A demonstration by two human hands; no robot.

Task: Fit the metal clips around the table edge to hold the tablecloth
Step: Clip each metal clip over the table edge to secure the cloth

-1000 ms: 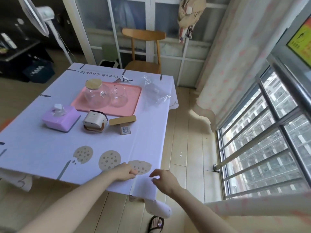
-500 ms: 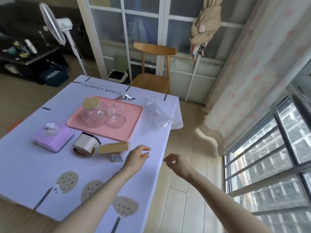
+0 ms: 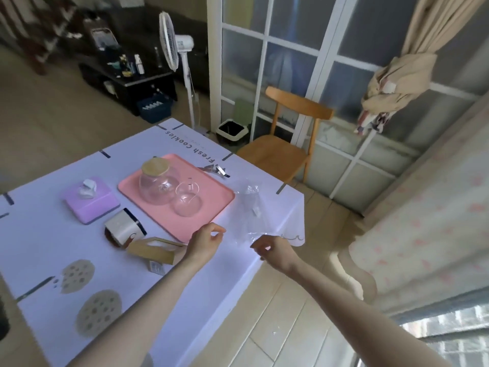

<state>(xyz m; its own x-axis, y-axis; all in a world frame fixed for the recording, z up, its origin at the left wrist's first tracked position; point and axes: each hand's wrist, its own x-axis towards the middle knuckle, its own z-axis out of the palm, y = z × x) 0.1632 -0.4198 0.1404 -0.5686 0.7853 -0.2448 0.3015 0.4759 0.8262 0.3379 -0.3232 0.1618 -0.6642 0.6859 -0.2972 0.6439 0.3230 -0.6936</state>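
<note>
A pale lilac tablecloth (image 3: 47, 250) with cookie prints covers the table. Metal clips (image 3: 217, 169) lie in a small shiny pile near the far edge, just beyond the pink tray (image 3: 211, 210). A clear plastic bag (image 3: 251, 210) lies crumpled near the right edge. My left hand (image 3: 205, 242) hovers over the cloth by the tray's near corner, fingers loosely curled and empty. My right hand (image 3: 272, 250) hangs at the right table edge, next to the bag's near end, fingers apart, holding nothing.
On the tray stand a glass jar with a wooden lid (image 3: 157, 181) and a glass cup (image 3: 186, 198). A purple tissue box (image 3: 91, 201), a white roll holder (image 3: 123, 229) and a wooden box (image 3: 153, 250) sit nearby. A wooden chair (image 3: 285, 144) stands beyond the far corner.
Both hands have lifted from the near corner of the cloth and travelled forward along the right edge, toward the plastic bag. The view has swung up and leftward.
</note>
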